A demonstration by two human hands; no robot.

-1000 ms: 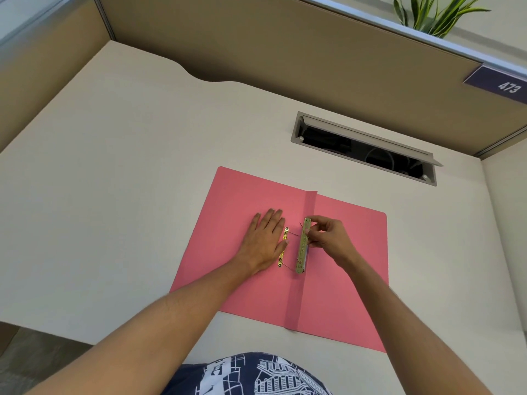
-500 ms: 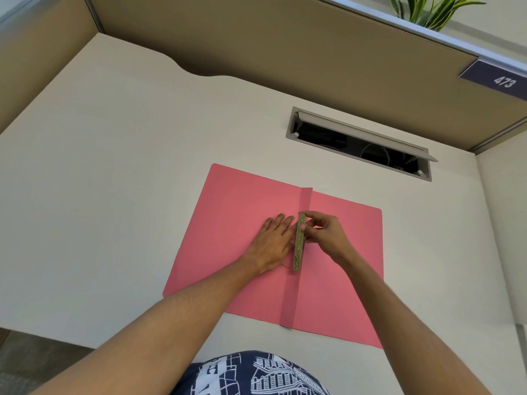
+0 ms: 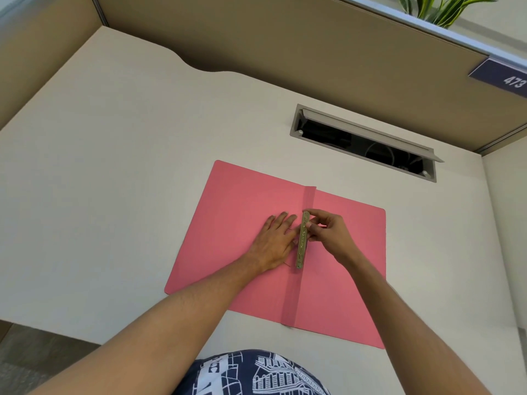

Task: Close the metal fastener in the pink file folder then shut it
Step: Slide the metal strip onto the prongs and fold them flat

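Two bare hands meet at the middle of an open pink folder (image 3: 242, 212) that lies flat on the pale counter (image 3: 114, 166), nearer the front edge than the back, with its near corners close to that front edge. A raised fold runs down the folder's centre from the back edge toward the person. Along that fold lies the metal fastener (image 3: 302, 240), a narrow brass-coloured strip, roughly halfway down the spine.

The left hand (image 3: 275, 242) rests palm down on the left leaf, fingers (image 3: 281, 219) spread flat and pointing toward the back of the counter; its thumb side touches the strip's left edge. The right hand (image 3: 328, 233) comes in from the right leaf, its thumb and forefinger narrowed into a pinch on the upper part of the strip, the other fingers curled behind. The strip's lower end sticks out clear below both hands. Whether it is fully pressed down cannot be told.

Toward the back right corner of the counter a cable hatch (image 3: 365, 143) stands open. Behind the partition a plant (image 3: 439, 10) shows, and a sign (image 3: 504, 78) reads 473.
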